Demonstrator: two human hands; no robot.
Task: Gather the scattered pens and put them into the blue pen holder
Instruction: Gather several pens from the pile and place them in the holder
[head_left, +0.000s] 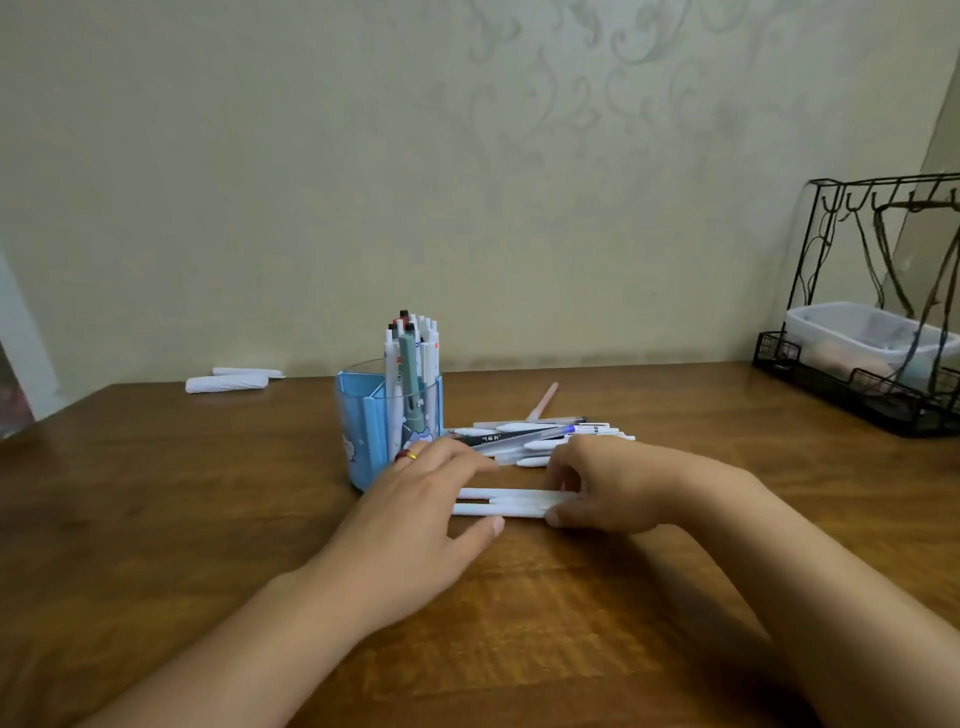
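The blue pen holder (363, 431) stands upright on the wooden table, with several white and grey-green pens (410, 358) sticking out of it. To its right lies a loose heap of pens (535, 434), mostly white, with a pink one behind. Nearer to me, a few white pens (511, 503) lie side by side. My left hand (431, 514), wearing a ring, rests on their left ends with fingers spread. My right hand (618, 486) curls over their right ends, thumb at the front and fingers behind.
Two rolled white paper pieces (228, 380) lie at the table's back left. A black wire rack (878, 332) holding a clear plastic box (862, 338) stands at the back right. A patterned wall rises right behind the table.
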